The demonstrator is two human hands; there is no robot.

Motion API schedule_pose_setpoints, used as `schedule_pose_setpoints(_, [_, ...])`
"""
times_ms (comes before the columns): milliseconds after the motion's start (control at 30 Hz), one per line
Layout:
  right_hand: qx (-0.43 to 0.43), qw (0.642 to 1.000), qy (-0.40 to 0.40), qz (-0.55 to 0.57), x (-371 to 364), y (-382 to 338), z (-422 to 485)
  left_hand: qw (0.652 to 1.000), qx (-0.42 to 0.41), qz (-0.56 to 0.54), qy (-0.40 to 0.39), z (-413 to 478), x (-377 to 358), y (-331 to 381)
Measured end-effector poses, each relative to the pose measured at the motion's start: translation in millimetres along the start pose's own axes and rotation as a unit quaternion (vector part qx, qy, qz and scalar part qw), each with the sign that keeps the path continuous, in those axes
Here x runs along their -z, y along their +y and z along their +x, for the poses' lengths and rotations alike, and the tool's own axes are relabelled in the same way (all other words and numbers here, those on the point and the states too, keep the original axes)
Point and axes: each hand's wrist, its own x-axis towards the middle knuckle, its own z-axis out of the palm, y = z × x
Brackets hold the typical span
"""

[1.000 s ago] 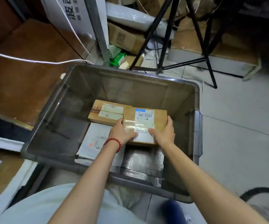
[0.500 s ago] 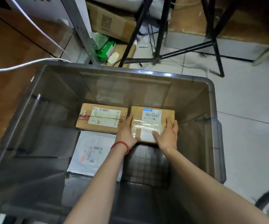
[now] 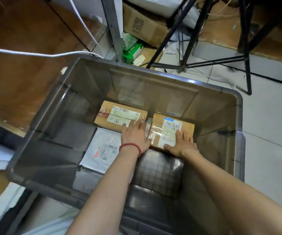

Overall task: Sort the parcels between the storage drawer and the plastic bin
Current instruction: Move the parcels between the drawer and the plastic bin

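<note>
Slid rightward, taped parcel [image 3: 170, 127] lies under right hand [image 3: 182, 145], seemingly touching left hand [image 3: 134, 134].

Dim indoor light; floor [image 3: 264, 133] at 3 o'clock brightest; glare on bin [image 3: 192, 81] rim at 2 o'clock; wide-angle bend, soft edges.

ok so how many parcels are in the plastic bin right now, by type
brown cardboard boxes: 2
white padded mailer: 1
total in view: 3
</note>
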Motion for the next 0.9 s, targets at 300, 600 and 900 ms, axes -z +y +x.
schedule_pose_setpoints(300, [0.261,0.943,0.206,-0.007,30,-69,-78,0.979,0.155,0.048,0.121,-81,51,-56])
schedule_pose_setpoints(600, [0.515,0.815,0.26,-0.055,7,-210,-203,0.92,0.321,-0.043,0.22,-203,79,-130])
schedule_pose_setpoints(900, [0.627,0.727,0.234,-0.154,-58,-243,-269,0.865,0.457,-0.082,0.19,-339,29,-188])
